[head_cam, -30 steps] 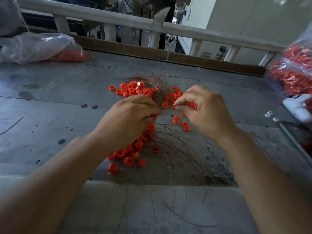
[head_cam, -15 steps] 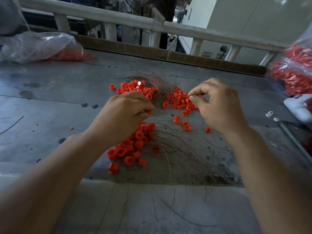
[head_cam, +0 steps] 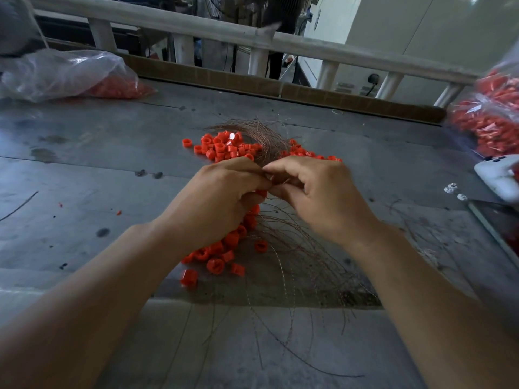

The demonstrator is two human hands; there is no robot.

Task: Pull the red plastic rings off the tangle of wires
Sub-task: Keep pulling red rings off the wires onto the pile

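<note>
1. The left hand (head_cam: 222,203) lies palm down over the near heap of red rings (head_cam: 222,249), with the wrist low above the table (head_cam: 106,169). Its fingers are curled, and the thumb and forefinger press together on a bunch of the wires (head_cam: 295,242), at the point where both hands meet.
2. The wires run away from the person. Their loose ends fan out toward the near table edge, the strands rise between the two hands, and they bend in an arc on the far side. So the long axis of the held strands is roughly near-to-far.
3. One red ring shows just under the left thumb and touches it. Both hands are about equally near to it.
4. The right hand (head_cam: 317,197) meets the left one fingertip to fingertip. Its forefinger and thumb are closed in a pinch on the same strands, and the other fingers are curled. I cannot tell whether a ring sits inside this pinch.
5. I judge that the left hand should anchor the strands while the right hand draws the ring along them, not across.
</note>
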